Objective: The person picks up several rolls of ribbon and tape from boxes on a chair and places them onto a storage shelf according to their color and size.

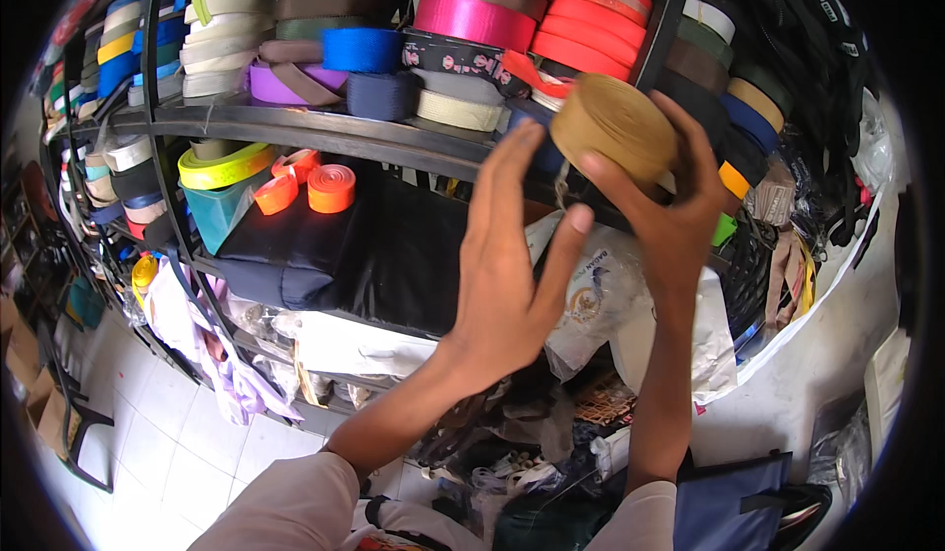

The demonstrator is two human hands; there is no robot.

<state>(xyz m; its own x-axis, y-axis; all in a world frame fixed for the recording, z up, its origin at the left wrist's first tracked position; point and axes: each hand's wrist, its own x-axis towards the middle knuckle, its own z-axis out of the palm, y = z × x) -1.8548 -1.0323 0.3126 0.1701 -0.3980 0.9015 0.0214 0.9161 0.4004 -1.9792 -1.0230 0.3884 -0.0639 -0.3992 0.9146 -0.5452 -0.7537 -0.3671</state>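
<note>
A tan roll of webbing [618, 128] is gripped in my right hand [674, 206], thumb on its near side and fingers round its right side. Just left of the roll, my left hand [507, 256] is raised with fingers stretched out and thumb apart, holding nothing. Behind both hands runs the dark shelf edge [325, 129]. On that shelf, near my left fingertips, lie a cream roll [459, 110] and a navy roll [382, 96]. Stacked red rolls [591, 31] stand behind the tan one, with a loose red strap end [536, 75] beside it.
Below the shelf lies a large black covered bundle [394, 241] with orange rolls [331, 189] and a yellow roll [224, 165] near it. An upright black post [661, 34] stands behind my right hand. Plastic bags [586, 295] hang under my hands. White floor tiles [177, 443] show at lower left.
</note>
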